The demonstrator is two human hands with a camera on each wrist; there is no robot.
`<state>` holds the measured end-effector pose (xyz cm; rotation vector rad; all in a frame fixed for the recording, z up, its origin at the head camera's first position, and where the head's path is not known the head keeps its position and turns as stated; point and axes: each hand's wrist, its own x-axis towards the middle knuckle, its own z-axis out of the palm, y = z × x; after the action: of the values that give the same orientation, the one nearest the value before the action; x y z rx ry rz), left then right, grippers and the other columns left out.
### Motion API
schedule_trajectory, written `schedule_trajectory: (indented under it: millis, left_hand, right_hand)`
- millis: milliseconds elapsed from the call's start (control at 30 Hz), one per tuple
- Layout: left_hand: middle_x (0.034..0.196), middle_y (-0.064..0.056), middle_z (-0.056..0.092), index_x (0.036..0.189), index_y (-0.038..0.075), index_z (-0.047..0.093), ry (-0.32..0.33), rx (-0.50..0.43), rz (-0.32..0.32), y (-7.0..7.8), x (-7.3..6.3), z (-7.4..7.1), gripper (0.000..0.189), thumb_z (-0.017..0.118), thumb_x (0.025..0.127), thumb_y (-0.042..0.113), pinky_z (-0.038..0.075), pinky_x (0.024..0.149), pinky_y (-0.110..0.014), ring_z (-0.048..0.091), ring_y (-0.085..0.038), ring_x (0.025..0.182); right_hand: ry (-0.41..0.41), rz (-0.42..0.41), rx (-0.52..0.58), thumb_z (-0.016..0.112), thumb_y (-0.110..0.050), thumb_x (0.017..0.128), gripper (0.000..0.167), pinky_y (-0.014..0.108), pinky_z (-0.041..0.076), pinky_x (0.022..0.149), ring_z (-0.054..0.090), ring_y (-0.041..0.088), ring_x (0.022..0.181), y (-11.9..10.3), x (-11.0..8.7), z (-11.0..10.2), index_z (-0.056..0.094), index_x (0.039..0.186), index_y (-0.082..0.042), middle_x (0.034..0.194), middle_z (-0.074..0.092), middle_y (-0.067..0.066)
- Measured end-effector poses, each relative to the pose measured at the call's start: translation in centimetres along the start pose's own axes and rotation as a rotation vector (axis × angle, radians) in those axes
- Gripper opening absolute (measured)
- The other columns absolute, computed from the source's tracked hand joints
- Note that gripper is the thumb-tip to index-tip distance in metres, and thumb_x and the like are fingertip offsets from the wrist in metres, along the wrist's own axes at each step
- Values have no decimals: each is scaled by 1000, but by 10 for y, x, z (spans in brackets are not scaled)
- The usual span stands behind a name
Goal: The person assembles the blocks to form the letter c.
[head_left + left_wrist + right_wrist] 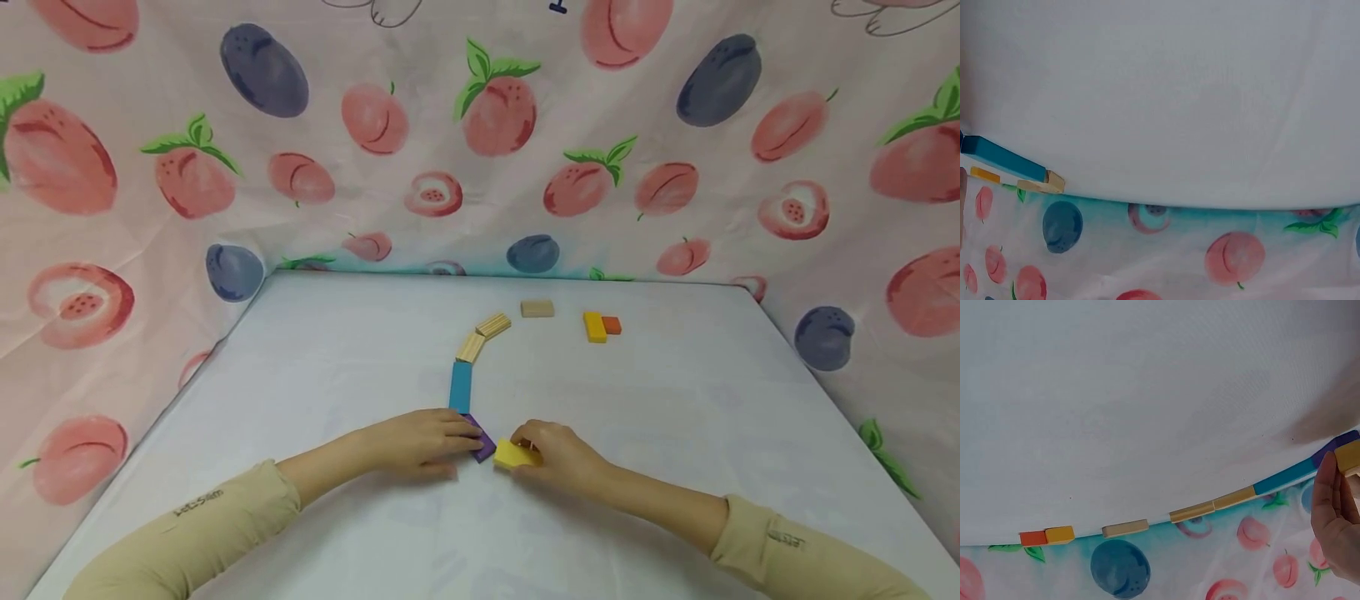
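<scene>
My right hand (564, 457) pinches a yellow block (513, 456) close to the table, by the near end of a purple block (483, 446). In the right wrist view the fingers (1327, 494) lie alongside that yellow block (1349, 457). My left hand (420, 442) lays its extended fingers across the purple block, partly hiding it; its thumb stays apart, lower down. From the purple block a line runs away over a blue block (461, 387) and two plain wooden blocks, a nearer one (471, 347) and a farther one (493, 325), curving right.
A single wooden block (537, 309) lies beyond the curve, with a gap between. Farther right, an orange-yellow block (595, 327) sits against a small red-orange block (612, 325). Fruit-patterned cloth (480, 208) hangs behind the white tabletop (675, 392).
</scene>
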<state>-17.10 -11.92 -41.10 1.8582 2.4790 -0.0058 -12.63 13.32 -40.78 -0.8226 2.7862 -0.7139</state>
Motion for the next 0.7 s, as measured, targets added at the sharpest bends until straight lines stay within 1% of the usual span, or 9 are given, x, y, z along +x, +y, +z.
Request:
schedule_trajectory:
  millis: [133, 233, 467, 700]
  left_hand:
    - [138, -4, 54, 134, 11, 53, -18, 2, -3, 1, 0, -1, 44, 54, 95, 31, 39, 108, -35, 48, -21, 129]
    - [139, -4, 53, 135, 11, 52, -16, 4, -1, 1, -1, -1, 43, 54, 95, 29, 39, 108, -34, 47, -22, 130]
    - [137, -4, 55, 134, 12, 53, 3, -14, -6, 0, -2, 1, 42, 54, 95, 28, 40, 108, -34, 49, -22, 129]
    - [137, -3, 55, 133, 12, 55, -4, -53, -20, 0, 0, -2, 42, 56, 93, 26, 41, 107, -34, 49, -21, 129]
  right_hand:
    - [-34, 12, -5, 77, -14, 77, 28, 24, 52, 71, 55, 9, 77, -1, 1, 3, 66, 99, -2, 91, 67, 3]
    - [-54, 11, -19, 78, -16, 77, 28, 23, 51, 70, 53, 9, 75, -2, 0, 4, 66, 97, -3, 89, 66, 2]
    - [-63, 14, -37, 79, -19, 76, 29, 21, 50, 69, 51, 8, 73, -4, 3, 7, 65, 96, -4, 86, 64, 0]
    - [-79, 47, -59, 80, -21, 74, 31, 24, 53, 71, 52, 9, 72, -7, 6, 8, 65, 95, -4, 86, 65, 1]
